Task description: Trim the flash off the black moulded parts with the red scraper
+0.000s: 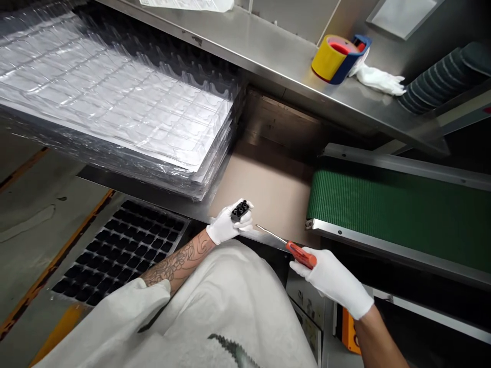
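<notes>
In the head view, my left hand [226, 223], in a white glove, is closed around a small black plastic part [240, 210] with round openings on its upper face. My right hand [332, 278], gloved in white too, grips a screwdriver [302, 254] by its red-orange handle. The metal shaft points left toward the black part, and its tip is a short gap away from my left hand. Both hands are above the front edge of a brown board [264, 184]. The fingers of my right hand are partly hidden behind the handle.
Stacked clear plastic trays [115, 97] stand at the left. A green conveyor belt [399, 214] runs off to the right. On the metal shelf [276, 56] are tape rolls [330, 59] and a white glove [379, 80]. A tray of black pieces [123, 250] lies low at left.
</notes>
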`<state>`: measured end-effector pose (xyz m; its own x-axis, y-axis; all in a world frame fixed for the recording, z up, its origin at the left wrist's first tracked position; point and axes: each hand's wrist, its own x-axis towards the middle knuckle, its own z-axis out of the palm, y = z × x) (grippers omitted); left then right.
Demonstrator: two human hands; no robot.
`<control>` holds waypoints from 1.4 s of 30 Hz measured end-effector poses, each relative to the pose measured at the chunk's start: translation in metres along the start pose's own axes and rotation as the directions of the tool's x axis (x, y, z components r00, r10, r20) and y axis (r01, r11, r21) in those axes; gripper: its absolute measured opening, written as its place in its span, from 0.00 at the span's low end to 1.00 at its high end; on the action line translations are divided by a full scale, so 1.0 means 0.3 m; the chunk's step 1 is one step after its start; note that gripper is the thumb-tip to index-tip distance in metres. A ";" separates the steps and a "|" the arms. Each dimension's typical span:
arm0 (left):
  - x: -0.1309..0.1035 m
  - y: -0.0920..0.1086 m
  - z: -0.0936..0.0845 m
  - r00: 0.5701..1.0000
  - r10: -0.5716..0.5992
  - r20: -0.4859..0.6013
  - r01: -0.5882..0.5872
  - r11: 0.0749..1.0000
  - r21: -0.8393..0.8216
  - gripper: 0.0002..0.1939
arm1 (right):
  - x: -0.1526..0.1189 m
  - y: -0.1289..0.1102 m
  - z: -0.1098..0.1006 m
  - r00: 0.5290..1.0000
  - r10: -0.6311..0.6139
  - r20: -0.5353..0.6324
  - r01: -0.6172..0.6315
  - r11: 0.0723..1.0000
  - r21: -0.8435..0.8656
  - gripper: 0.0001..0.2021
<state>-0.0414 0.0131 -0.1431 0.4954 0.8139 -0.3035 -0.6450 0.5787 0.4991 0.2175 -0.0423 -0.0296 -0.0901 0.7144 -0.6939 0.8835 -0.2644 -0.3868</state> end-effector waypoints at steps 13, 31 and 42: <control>0.001 0.010 -0.021 0.980 0.166 -0.113 -0.118 0.931 0.346 0.24 | -0.001 0.018 -0.010 1.000 0.014 0.012 -0.013 0.997 -0.070 0.17; 0.014 -0.003 -0.083 0.872 0.367 0.325 -0.170 -0.396 0.903 0.26 | 0.013 -0.080 -0.023 0.985 -0.064 -0.159 -0.006 0.914 -0.407 0.14; 0.020 -0.011 -0.070 0.947 0.253 0.198 -0.075 -0.426 0.901 0.24 | 0.009 -0.205 0.017 0.993 -0.078 -0.093 -0.001 0.761 -0.649 0.14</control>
<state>-0.0484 0.0172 -0.1636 0.4210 0.9071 -0.0002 0.7626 -0.3538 0.5415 0.1608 -0.0274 -0.0107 -0.1153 0.7903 -0.6018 0.9706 0.2185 0.1010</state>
